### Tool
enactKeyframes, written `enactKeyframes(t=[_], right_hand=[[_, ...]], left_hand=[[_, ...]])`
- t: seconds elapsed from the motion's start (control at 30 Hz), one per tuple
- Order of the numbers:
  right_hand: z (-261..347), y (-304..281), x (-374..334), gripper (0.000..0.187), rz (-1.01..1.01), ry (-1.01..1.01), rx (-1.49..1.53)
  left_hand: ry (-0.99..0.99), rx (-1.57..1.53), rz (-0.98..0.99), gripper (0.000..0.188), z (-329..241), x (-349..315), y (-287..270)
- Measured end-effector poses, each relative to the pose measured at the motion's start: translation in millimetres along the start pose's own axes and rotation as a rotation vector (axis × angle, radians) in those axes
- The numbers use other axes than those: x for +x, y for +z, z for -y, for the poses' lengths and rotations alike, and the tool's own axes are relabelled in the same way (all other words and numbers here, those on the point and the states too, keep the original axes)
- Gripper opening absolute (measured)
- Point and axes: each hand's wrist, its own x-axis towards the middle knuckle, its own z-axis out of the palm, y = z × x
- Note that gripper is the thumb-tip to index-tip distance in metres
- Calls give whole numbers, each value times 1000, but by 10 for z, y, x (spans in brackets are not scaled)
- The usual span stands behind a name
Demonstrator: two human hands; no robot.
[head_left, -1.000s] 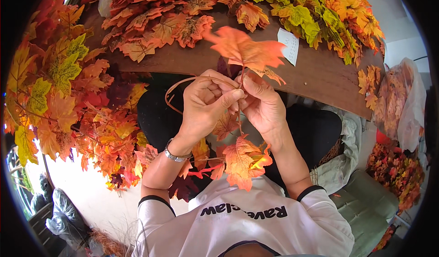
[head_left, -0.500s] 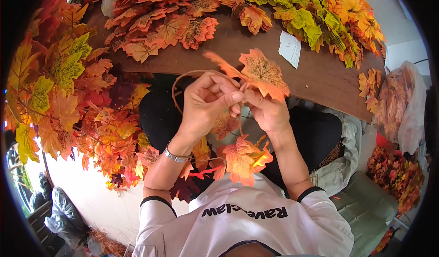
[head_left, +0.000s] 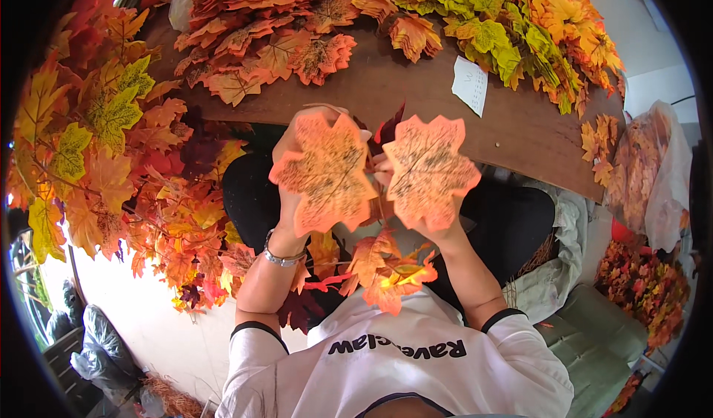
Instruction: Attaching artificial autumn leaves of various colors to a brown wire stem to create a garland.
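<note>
Two orange artificial maple leaves with dark speckles are lifted side by side over my lap, a left leaf (head_left: 330, 173) and a right leaf (head_left: 433, 169). Behind the left one is my left hand (head_left: 288, 147), closed on the leaf garland, its fingers mostly covered. My right hand (head_left: 444, 225) is closed at the garland too, behind the right leaf, with fingertips showing between the two leaves. A dark red leaf (head_left: 389, 125) sticks up between the hands. Lower down, the garland's orange and yellow leaves (head_left: 386, 269) hang over my shirt.
A brown table (head_left: 416, 95) holds stacks of orange leaves (head_left: 260, 39) and green-yellow leaves (head_left: 497, 24), plus a paper slip (head_left: 469, 85). Finished-looking leaf strands (head_left: 111, 165) drape at the left. At the right are a plastic bag of leaves (head_left: 646, 173) and a green seat (head_left: 594, 329).
The pair of leaves has been spread apart and turned face up, now covering much of both hands. The looped stem by my left hand is mostly hidden, and the hanging leaves have shifted slightly.
</note>
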Motion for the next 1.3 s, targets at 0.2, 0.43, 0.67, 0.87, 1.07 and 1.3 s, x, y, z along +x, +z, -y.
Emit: enactKeyframes(t=[0.2,0.43,0.67,0.87,1.07,1.3], right_hand=[[93,-66,-37,45,108,81,-269],[592,-647,1147,13,-87,-192,-917],[191,-1376,2516,25,-125,-259,-1431],[178,-1438,2578,23,-114,-299,-1469],[787,-1390,1895,21,-226,-115,-563],[829,-458,447,11,-79,215,89]], left_hand=[[51,280,206,38,-184,1,105],[34,497,214,42,-418,-277,-139],[437,1228,404,43,-772,-507,51],[313,910,415,31,-641,-499,13],[-76,-177,577,28,-46,5,-247],[74,25,629,26,89,62,199]])
